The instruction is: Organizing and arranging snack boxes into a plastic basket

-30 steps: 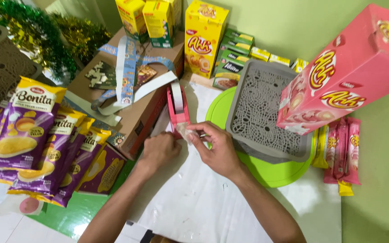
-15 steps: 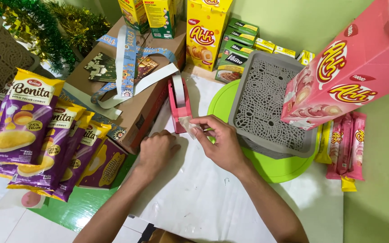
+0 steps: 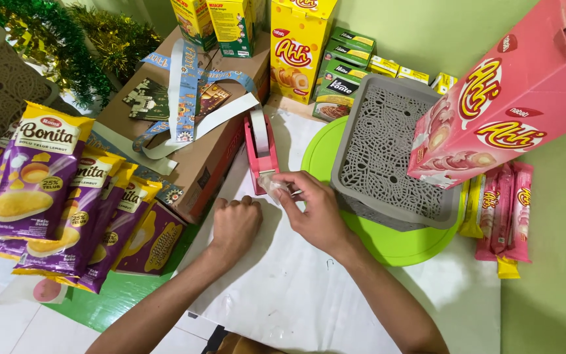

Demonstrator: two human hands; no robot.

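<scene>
A pink tape dispenser [image 3: 257, 154] with a white roll stands on the white sheet [image 3: 283, 288]. My right hand [image 3: 312, 210] pinches a strip of clear tape [image 3: 272, 185] at the dispenser's front end. My left hand [image 3: 234, 223] is closed in a fist and rests on the white sheet just left of the dispenser, holding nothing that I can see. A grey lattice basket [image 3: 388, 154] sits upside down on a green round tray [image 3: 397, 246] to the right of my right hand.
A big pink snack box [image 3: 506, 105] leans on the basket. Purple snack bags [image 3: 54, 190] lie at the left, a brown carton [image 3: 191, 124] with ribbons behind them. Yellow and green boxes [image 3: 299, 49] line the wall; pink wafer packs [image 3: 506, 213] lie at the right.
My right hand has drawn the tape end slightly away from the dispenser. My left hand slid a little toward me on the sheet. The view shifted slightly.
</scene>
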